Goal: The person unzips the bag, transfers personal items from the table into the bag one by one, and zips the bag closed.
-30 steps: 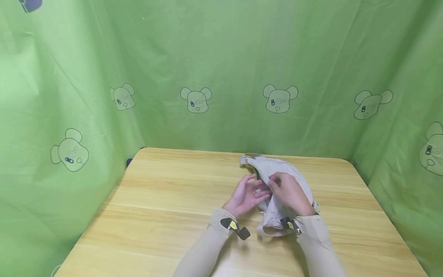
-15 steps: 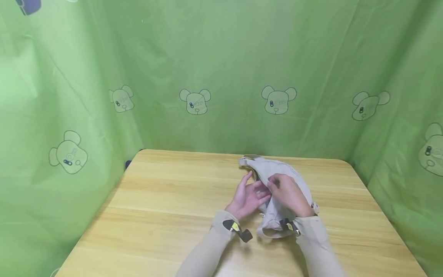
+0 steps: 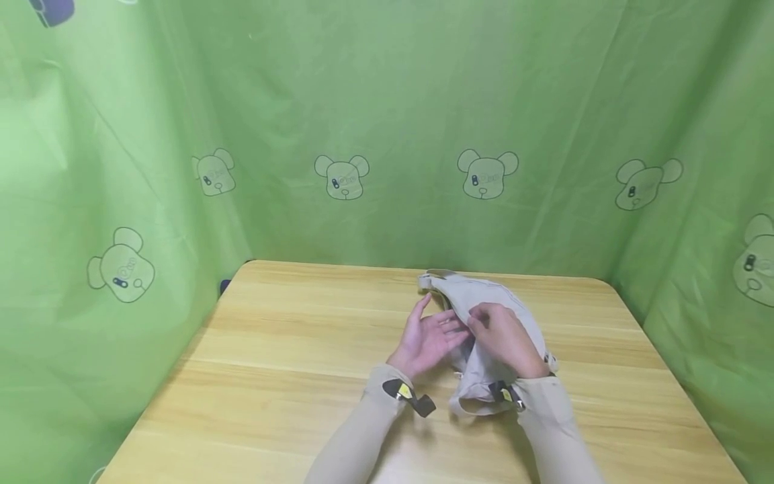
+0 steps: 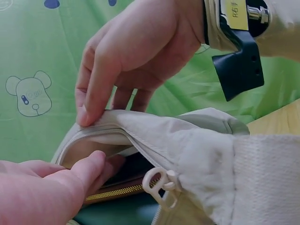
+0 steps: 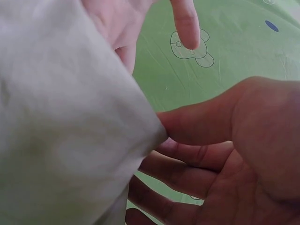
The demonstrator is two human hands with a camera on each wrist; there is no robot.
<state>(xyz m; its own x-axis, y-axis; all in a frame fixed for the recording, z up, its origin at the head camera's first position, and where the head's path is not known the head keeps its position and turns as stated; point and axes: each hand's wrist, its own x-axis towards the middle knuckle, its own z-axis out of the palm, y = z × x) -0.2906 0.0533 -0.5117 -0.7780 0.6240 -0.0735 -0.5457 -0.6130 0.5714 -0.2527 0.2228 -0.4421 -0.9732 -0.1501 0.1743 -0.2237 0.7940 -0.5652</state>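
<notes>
A soft light-grey fabric bag (image 3: pixel 492 292) stands on the table's right half, its zipped mouth gaping toward the left. My right hand (image 3: pixel 504 339) pinches the edge of that mouth between thumb and fingers; the right wrist view shows the cloth drawn to a point there. Palm up, my left hand (image 3: pixel 425 341) has its fingers extended into the opening, fingertips partly hidden by the cloth. In the left wrist view, a gold-toothed zipper (image 4: pixel 115 192) with brown edging shows inside the bag, over dark green material. A pale zipper pull (image 4: pixel 171 180) hangs at the mouth's near end.
The wooden table (image 3: pixel 290 336) extends to the left of the bag. Green curtains (image 3: pixel 411 87) with bear-head prints enclose its back and sides. Straps with black brackets (image 3: pixel 423 405) sit on both wrists over the sleeves.
My left hand has shifted slightly at the opening, its thumb spreading up and away from the fingers. My right hand keeps its pinch, and the bag stays in place.
</notes>
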